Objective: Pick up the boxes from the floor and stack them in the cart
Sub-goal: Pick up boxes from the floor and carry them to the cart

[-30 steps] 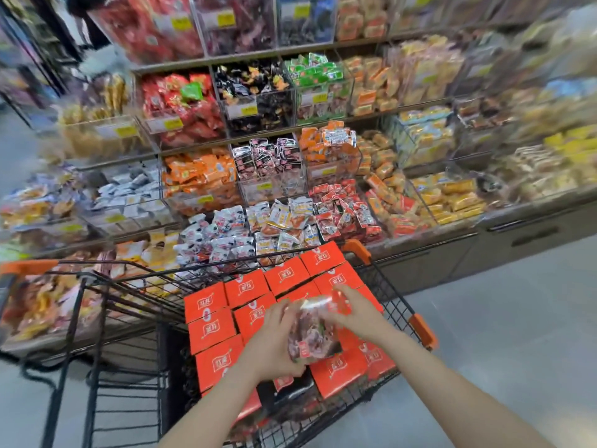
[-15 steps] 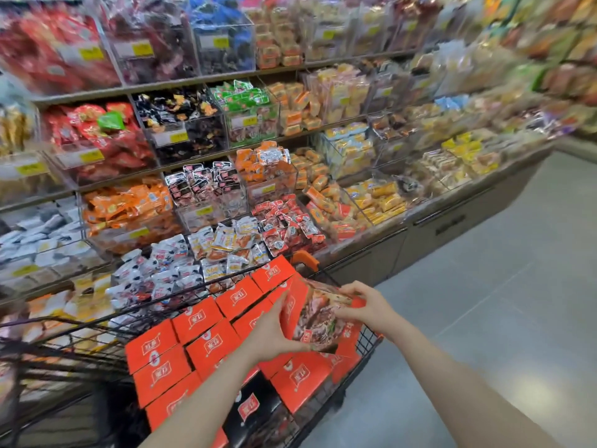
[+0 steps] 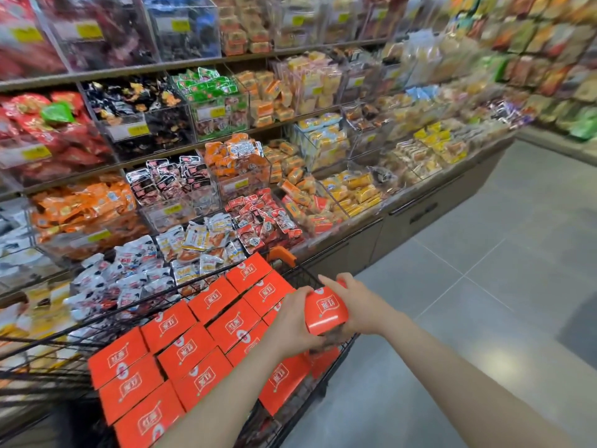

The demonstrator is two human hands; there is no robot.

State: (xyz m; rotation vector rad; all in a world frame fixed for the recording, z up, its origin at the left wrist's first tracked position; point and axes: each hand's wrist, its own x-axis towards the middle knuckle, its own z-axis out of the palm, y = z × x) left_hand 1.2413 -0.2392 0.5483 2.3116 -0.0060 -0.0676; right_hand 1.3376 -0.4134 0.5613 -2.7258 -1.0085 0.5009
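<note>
Over the cart's (image 3: 310,276) right edge, both hands grip one orange box (image 3: 326,310). Left hand (image 3: 292,324) and right hand (image 3: 358,305) curl their fingers around opposite ends. Stacked boxes (image 3: 181,350) lie just below and left.

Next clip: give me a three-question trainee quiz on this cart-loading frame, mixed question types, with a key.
1. True or false: the orange box at the cart's right edge is held by both hands.
2. Multiple choice: the boxes already in the cart lie (A) in neat rows with orange faces up, (B) in a loose heap, (C) standing on end.
3. Fill in: behind the cart, clear bins on the shelves hold packaged ____.

Key
1. True: the left hand and the right hand grip it from opposite sides.
2. A: see the stacked orange boxes.
3. snacks
</note>
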